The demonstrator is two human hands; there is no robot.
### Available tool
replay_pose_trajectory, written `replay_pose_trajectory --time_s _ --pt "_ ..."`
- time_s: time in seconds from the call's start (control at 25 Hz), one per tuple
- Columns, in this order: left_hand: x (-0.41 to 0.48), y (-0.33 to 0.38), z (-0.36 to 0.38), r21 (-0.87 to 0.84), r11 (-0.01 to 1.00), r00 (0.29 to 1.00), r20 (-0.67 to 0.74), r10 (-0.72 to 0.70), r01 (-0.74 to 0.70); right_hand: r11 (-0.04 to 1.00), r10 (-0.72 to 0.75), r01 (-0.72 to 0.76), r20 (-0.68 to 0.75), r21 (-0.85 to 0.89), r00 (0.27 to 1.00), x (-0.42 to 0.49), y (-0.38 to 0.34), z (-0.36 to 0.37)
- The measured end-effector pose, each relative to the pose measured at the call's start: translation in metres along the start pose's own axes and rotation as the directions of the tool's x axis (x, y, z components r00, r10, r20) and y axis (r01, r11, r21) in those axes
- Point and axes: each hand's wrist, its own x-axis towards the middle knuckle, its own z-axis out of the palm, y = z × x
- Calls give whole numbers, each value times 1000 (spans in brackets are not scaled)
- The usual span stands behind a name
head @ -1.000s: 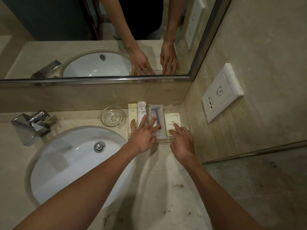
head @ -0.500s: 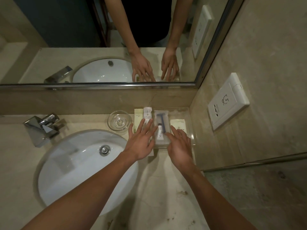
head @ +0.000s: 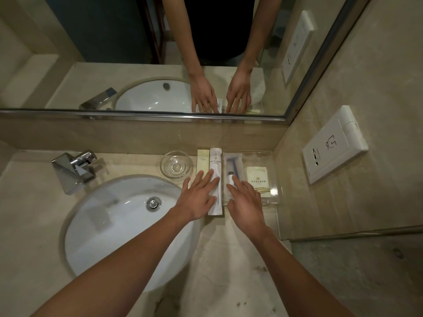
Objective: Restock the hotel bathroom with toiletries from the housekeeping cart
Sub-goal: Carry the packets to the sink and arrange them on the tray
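A clear tray (head: 273,179) sits in the back right corner of the counter. In it lie a razor kit in a clear bag (head: 233,163) and a cream sachet (head: 257,176). A long white toothbrush packet (head: 216,165) lies along the tray's left side, with a pale yellow box (head: 202,160) just left of it. My left hand (head: 198,200) lies flat with straight fingers on the box and the white packet. My right hand (head: 246,202) rests with straight fingers on the razor bag and the sachet's near edge.
A small glass dish (head: 176,167) stands left of the packets. The white basin (head: 119,225) and chrome tap (head: 73,168) fill the left of the counter. A mirror (head: 137,53) runs along the back wall; a socket plate (head: 334,145) is on the right wall.
Both hands have slid back toward me along the packets. The white toothbrush packet now lies straight, with its near end past the tray's front edge.
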Motion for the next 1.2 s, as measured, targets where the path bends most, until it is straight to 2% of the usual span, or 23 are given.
replay_pose_trajectory --time_s 0.6,0.8,0.96,1.2 --pt "5 5 5 -2 1000 1000 -10 15 -15 999 -6 6 -13 -52 1000 0 4 2" --pt "5 -1 4 -37 999 993 -113 16 -20 997 -41 35 -98 -64 994 3 -2 5" --pt "6 -19 2 -61 998 994 -108 -22 16 994 -99 97 -45 -48 994 12 -10 12" --pt "10 -29 1 -93 996 997 -77 -2 -5 964 -162 160 10 -212 987 28 -16 12"
